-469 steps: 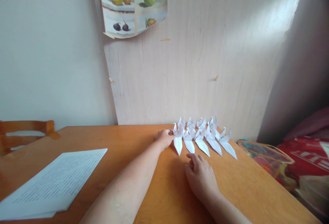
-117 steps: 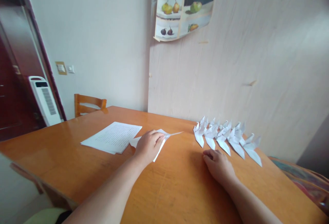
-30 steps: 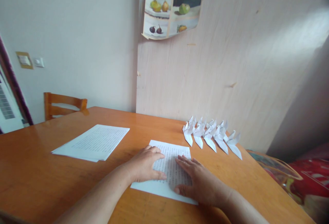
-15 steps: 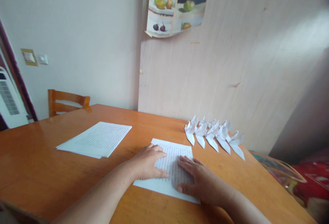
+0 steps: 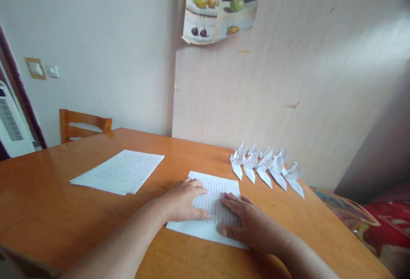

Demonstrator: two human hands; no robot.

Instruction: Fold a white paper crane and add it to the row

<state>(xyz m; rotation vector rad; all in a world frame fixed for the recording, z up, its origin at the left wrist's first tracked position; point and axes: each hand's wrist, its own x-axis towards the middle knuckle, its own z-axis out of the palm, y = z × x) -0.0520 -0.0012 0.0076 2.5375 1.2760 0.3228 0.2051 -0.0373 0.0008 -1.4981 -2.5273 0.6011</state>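
Note:
A sheet of printed paper (image 5: 215, 210) lies flat on the wooden table in front of me. On its left side rests my left hand (image 5: 187, 200), open, thumb and fingers apart. My right hand (image 5: 245, 221) lies open across the sheet's right side, palm down. Neither hand grips anything. Beyond the sheet, to the right, several folded white paper cranes (image 5: 264, 170) stand in rows. A stack of printed sheets (image 5: 123, 172) lies to the left of my left hand, its edges slightly uneven.
The wooden table (image 5: 41, 210) reaches the wall at the back. Behind its far left corner stands a wooden chair (image 5: 85, 121). Fruit pictures (image 5: 221, 14) hang on the wall panel. Red items (image 5: 387, 223) are beyond the table's right edge.
Both hands stay in the same places on the sheet. The whole view has shifted very slightly; the papers and cranes lie as before.

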